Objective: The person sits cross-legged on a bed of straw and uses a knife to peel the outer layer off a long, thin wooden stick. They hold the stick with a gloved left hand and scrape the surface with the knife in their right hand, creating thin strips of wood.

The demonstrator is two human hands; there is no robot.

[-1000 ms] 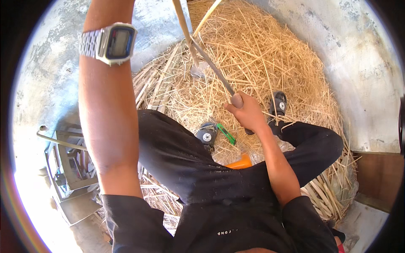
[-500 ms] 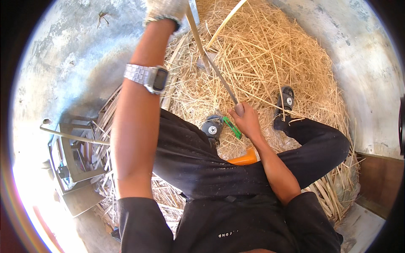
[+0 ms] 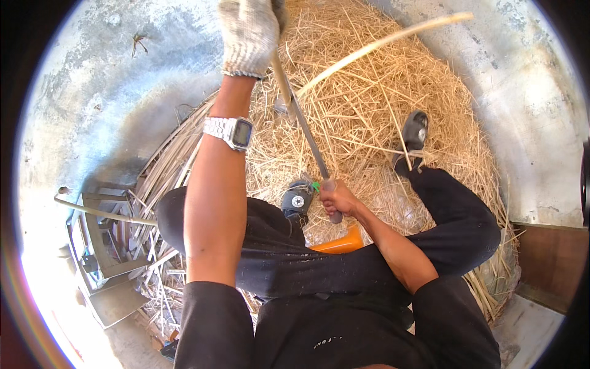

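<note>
My left hand (image 3: 249, 37), in a knitted whitish work glove, is up at the top edge and closed around a bamboo stick (image 3: 280, 77). Its fingertips are partly cut off by the frame. My bare right hand (image 3: 340, 200) grips the round handle of a long-bladed knife (image 3: 312, 142). The narrow blade slants up and away, its far part meeting the bamboo. From that meeting point a pale bamboo strip (image 3: 381, 46) curves off to the upper right. Behind my right hand a bit of a green tool (image 3: 316, 186) shows, mostly hidden.
Pale shavings (image 3: 369, 98) heap on the floor between my feet and the curved grey wall (image 3: 516, 92). An orange object (image 3: 338, 242) lies by my legs. To the left are long strips (image 3: 175, 154), a wooden frame (image 3: 98, 237) and a stick (image 3: 104, 211).
My right hand has drawn the knife nearer to me and slightly left. The pale strip now reaches farther, bending right. My gloved hand has come lower into view, and the green tool is largely covered.
</note>
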